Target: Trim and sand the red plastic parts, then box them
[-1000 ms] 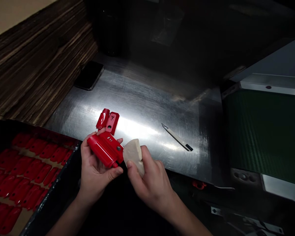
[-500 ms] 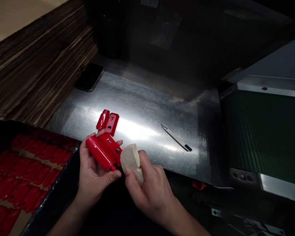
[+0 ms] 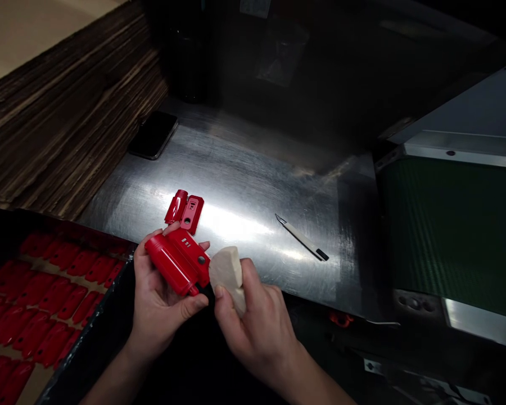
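My left hand (image 3: 158, 301) grips a glossy red plastic part (image 3: 172, 264), which has a rounded barrel along one side and a flat side with small slots and a round hole. In my right hand (image 3: 255, 315) is a pale, thick cloth pad (image 3: 226, 273), pinched between thumb and fingers. Its edge lies at the right end of the red part; whether they touch is hard to tell. Just beyond my left fingertips, another red plastic part (image 3: 191, 214) rests on the metal table. A craft knife (image 3: 301, 236) with a white handle lies to the right.
The metal table (image 3: 244, 163) carries a dark phone (image 3: 154, 135) beside a tall stack of cardboard sheets (image 3: 67, 107). At lower left, a box (image 3: 90, 326) holds many red parts in rows. A green conveyor belt (image 3: 455, 230) runs along the right.
The pad in my right hand has shifted very slightly to the right at the red part's end. My left hand still holds the red part in nearly the same place.
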{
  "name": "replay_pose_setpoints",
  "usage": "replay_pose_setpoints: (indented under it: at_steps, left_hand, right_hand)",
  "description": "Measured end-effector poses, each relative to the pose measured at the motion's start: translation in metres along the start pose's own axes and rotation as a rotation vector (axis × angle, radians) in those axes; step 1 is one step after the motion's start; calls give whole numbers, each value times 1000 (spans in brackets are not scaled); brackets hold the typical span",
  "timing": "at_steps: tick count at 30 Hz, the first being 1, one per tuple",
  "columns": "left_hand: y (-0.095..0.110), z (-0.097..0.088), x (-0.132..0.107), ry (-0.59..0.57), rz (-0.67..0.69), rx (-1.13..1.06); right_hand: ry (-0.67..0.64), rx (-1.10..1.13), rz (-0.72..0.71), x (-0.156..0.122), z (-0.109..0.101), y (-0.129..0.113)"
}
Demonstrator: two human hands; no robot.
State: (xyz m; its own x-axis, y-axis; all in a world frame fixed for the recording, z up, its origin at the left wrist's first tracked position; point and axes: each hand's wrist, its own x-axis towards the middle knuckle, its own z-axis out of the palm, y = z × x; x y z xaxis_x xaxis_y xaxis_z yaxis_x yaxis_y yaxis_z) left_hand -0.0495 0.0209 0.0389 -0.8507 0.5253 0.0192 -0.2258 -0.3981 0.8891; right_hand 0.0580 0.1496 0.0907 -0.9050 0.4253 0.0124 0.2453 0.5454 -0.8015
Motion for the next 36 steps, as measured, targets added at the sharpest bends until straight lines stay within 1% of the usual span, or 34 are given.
replay_pose_setpoints:
  at_steps: [3,8,11,13,16,23,28,33,36]
  left_hand:
    - [-1,-1,1,1,-10,2]
    - [-1,-1,1,6,-7,5]
    - [0,0,1,-5,-15,-7]
    - [0,-1,2,-5,-20,-10]
    - [0,-1,2,-6,-32,-8]
    - [-1,-3,1,-7,-32,-8]
    - [-1,-2,0,-9,-26,-4]
    - [-1,1,0,-17,-49,-29]
    - [-1,1,0,-26,-50,-31]
  right_hand:
    - [-61,16,-10,0,1,1]
    - [-11,-20,28,1,-1,4]
    - [-59,7,-7,1,-2,3]
    - [-84,14,5,2,-2,2]
    - [-60,-7,36,2,0,3]
    - [7,-50,20,1,6,5]
    - [38,-59,23,-1,6,3]
    - [-76,52,30,-7,4,-1]
    - [-92,61,40,-5,4,0]
